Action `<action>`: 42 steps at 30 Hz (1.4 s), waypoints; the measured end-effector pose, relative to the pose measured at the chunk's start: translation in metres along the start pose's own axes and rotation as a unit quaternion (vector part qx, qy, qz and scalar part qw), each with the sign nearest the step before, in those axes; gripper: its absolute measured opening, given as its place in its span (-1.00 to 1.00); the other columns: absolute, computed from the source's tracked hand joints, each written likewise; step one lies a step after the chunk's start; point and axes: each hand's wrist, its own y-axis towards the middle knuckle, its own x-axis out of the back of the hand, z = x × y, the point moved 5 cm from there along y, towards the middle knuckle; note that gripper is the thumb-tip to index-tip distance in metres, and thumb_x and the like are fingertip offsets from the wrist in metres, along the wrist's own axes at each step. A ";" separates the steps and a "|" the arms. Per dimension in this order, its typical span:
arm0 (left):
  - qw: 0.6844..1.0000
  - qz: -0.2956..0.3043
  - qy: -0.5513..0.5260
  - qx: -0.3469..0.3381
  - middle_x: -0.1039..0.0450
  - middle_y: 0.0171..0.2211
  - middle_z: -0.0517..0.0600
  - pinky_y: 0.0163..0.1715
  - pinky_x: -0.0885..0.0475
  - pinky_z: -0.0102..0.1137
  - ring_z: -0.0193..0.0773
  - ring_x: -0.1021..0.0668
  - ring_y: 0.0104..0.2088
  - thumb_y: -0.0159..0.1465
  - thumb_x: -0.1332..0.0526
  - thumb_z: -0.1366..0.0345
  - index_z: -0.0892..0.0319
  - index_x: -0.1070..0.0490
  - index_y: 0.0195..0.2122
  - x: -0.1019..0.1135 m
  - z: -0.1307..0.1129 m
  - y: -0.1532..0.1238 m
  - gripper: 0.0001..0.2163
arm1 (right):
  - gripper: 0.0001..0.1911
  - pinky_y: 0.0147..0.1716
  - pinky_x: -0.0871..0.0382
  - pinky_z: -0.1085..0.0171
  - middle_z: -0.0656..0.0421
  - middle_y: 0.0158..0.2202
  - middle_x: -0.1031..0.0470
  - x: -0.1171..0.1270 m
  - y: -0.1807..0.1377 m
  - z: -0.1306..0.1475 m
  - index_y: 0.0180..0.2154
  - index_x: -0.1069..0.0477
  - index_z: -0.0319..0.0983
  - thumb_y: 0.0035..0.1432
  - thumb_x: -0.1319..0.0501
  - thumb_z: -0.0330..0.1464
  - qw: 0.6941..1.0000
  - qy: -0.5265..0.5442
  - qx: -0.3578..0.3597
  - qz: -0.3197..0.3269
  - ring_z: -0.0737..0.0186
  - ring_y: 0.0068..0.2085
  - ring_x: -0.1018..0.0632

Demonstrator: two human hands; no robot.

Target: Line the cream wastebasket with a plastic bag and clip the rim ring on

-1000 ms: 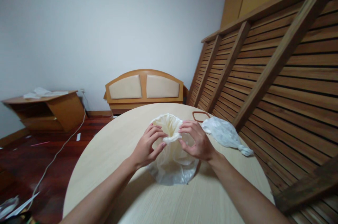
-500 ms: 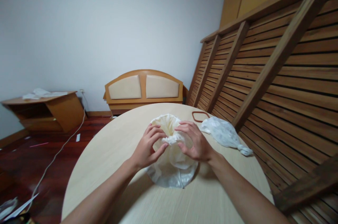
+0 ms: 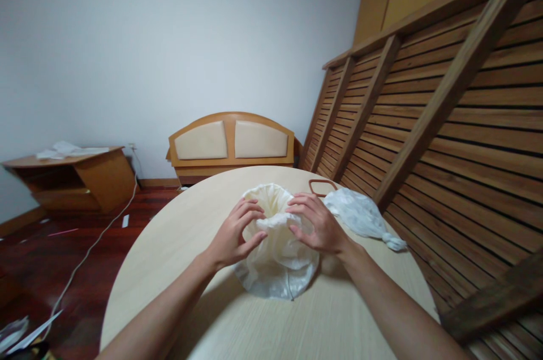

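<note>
A thin whitish plastic bag (image 3: 278, 261) lies in the middle of the round pale wooden table (image 3: 203, 315), with its mouth bunched up towards the far side. My left hand (image 3: 235, 235) pinches the gathered rim from the left with curled fingers. My right hand (image 3: 316, 224) grips the same rim from the right, fingers bent over the plastic. The bag's lower part spreads flat on the table between my wrists.
A second, knotted white plastic bag (image 3: 360, 214) lies to the right, with a brown loop (image 3: 322, 186) beside it. A slatted wooden frame (image 3: 445, 122) leans along the right. A padded headboard (image 3: 231, 142) and a low desk (image 3: 72, 176) stand by the far wall; a cable (image 3: 91, 247) crosses the floor.
Both hands shifted slightly along the bag's rim, drawing closer half a second ago and then easing apart a little. The gathered plastic between them has changed shape.
</note>
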 end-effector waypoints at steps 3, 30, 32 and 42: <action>1.000 -0.003 0.001 0.010 -0.48 -0.06 0.13 0.23 -0.26 0.02 -0.05 -0.43 0.13 0.33 -0.21 0.27 0.14 -0.40 -0.08 -0.002 0.000 0.000 -0.83 | -0.63 0.12 -0.36 -0.08 0.01 0.03 -0.49 0.001 0.001 0.000 0.06 -0.38 -0.18 0.23 -0.24 -0.28 1.000 0.011 -0.016 0.002 -0.01 0.11 -0.45; 1.000 -0.028 0.013 0.004 -0.49 -0.06 0.15 0.10 -0.40 -0.05 -0.01 -0.46 0.08 0.25 -0.29 0.29 0.15 -0.34 0.02 -0.001 0.002 -0.001 -0.68 | -0.24 0.24 -0.26 -0.16 -0.05 0.21 -0.33 -0.023 -0.005 0.004 0.30 -0.09 -0.18 0.16 -0.33 -0.19 0.998 0.007 -0.034 0.045 -0.08 0.28 -0.30; 0.999 -0.036 0.019 0.015 -0.49 -0.08 0.13 0.09 -0.40 -0.06 -0.02 -0.47 0.06 0.27 -0.28 0.27 0.13 -0.36 0.03 -0.003 -0.001 0.000 -0.69 | -0.43 0.24 -0.25 -0.16 -0.02 0.19 -0.37 -0.020 -0.002 0.004 0.23 -0.19 -0.16 0.24 -0.26 -0.22 0.998 0.014 -0.050 0.033 -0.05 0.26 -0.31; 0.999 -0.038 0.025 0.014 -0.51 -0.17 0.09 0.02 -0.44 -0.16 -0.09 -0.49 0.03 0.33 -0.19 0.38 0.13 -0.35 -0.11 0.005 0.014 0.000 -0.88 | -0.55 0.22 -0.27 -0.18 0.02 0.12 -0.42 -0.021 -0.003 -0.002 0.08 -0.31 -0.16 0.17 -0.33 -0.36 0.997 0.011 -0.049 0.056 -0.07 0.25 -0.32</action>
